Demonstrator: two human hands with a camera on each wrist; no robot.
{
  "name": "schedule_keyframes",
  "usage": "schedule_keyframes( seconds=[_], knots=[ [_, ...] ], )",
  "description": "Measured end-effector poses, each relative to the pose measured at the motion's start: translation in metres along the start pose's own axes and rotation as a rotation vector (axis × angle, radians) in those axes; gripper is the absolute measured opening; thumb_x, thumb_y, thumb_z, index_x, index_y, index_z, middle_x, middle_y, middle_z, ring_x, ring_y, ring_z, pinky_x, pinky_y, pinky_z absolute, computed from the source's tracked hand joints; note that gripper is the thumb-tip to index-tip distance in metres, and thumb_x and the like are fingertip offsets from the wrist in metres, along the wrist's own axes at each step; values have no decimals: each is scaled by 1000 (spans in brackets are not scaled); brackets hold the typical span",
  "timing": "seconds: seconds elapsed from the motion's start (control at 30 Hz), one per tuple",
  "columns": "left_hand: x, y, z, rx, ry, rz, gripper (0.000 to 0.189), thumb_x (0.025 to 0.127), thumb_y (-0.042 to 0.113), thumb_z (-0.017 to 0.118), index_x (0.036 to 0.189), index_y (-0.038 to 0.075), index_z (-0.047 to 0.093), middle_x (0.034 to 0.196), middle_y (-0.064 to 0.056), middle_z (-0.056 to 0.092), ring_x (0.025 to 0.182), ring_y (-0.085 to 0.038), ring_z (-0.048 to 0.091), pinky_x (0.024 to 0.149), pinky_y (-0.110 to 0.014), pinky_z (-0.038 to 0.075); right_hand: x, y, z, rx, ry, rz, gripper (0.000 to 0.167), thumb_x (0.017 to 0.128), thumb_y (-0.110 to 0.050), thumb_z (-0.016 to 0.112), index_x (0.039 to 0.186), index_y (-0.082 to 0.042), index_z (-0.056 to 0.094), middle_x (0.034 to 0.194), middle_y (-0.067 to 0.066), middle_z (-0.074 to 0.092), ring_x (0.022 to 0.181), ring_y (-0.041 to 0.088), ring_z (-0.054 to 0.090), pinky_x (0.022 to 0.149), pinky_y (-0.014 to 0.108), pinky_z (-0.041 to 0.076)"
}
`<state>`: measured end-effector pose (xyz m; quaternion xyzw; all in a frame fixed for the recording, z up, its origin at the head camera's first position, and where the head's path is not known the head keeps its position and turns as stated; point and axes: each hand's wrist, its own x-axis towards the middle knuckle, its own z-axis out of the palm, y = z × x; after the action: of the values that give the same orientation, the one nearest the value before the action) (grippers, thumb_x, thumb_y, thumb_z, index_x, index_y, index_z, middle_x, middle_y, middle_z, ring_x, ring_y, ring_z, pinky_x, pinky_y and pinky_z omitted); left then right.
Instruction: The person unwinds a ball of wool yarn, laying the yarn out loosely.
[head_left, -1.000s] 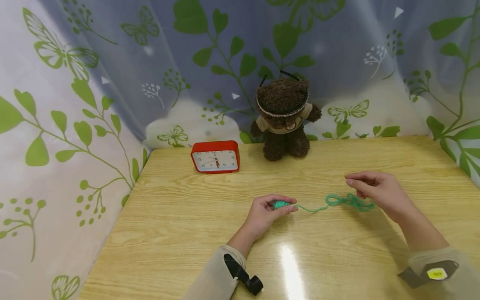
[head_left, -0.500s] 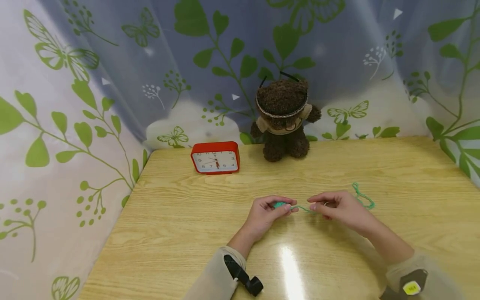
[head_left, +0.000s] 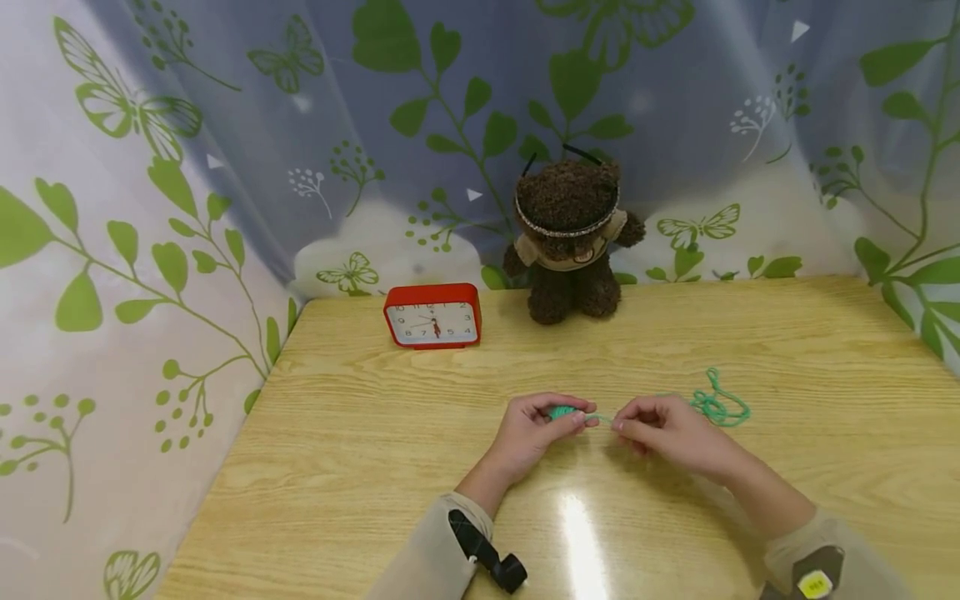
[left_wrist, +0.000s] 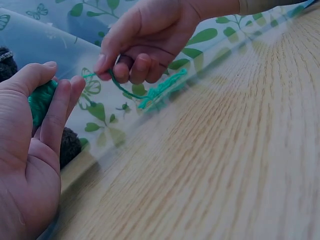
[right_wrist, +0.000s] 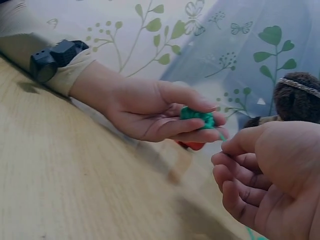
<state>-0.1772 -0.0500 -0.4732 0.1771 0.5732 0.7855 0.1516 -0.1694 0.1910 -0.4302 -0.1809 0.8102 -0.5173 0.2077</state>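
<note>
While the left hand (head_left: 525,433) holds a small ball of green yarn (head_left: 562,412) between thumb and fingers, the right hand (head_left: 678,433) pinches the strand (head_left: 602,418) that leads out of it, near the left hand's fingertips. The right grip is narrow, thumb against forefinger, with the other fingers curled; the left grip is closed around the ball, part of which shows between thumb and fingers. Both hands are over the middle of the wooden tabletop (head_left: 337,467). On the far side of the right hand, a loose tangle (head_left: 720,410) of the same yarn lies on the wood; the strand's path behind the right fingers is partly hidden, so its exact course there cannot be told. Farther back, a red clock (head_left: 433,317) with a white dial stands to the left of a brown stuffed toy (head_left: 567,196), which wears a glittery band (right_wrist: 299,86) around its head. Behind the toy hangs a curtain (head_left: 457,50) printed with green leaves and butterflies. Beige sleeves (head_left: 427,554) cover both forearms.
</note>
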Motion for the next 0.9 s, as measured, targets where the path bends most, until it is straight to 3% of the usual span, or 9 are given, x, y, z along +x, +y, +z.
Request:
schedule_keyframes(
  seconds=[0.23,0.43,0.73,0.9],
  knots=[
    [0,-1,-1,3,-20,9,33,95,4,66,121,-16,61,123,-24,68,97,-12,74,93,-29,59,-6,-4,-14,10,25,-30,31,104,-23,55,107,6,63,84,11,61,70,16,58,62,32,55],
    [-1,0,0,-1,-44,16,35,95,4,66,122,-17,60,124,-30,65,97,-12,74,95,-32,59,-9,-7,-19,12,60,-46,30,105,-20,52,108,8,61,79,7,58,70,20,58,63,32,56],
    [-1,2,1,-11,-43,2,35,95,1,65,126,-16,60,129,-36,58,96,-10,74,93,-31,59,-14,-11,-29,2,136,-57,30,106,-20,51,109,9,59,79,5,58,72,23,58,63,34,54],
    [-1,2,0,-1,-30,-6,35,95,0,65,127,-13,61,128,-34,60,95,-10,74,92,-29,59,-17,-11,-37,-14,170,-65,30,107,-20,49,108,8,58,79,4,59,71,23,56,64,34,53]
  ],
)
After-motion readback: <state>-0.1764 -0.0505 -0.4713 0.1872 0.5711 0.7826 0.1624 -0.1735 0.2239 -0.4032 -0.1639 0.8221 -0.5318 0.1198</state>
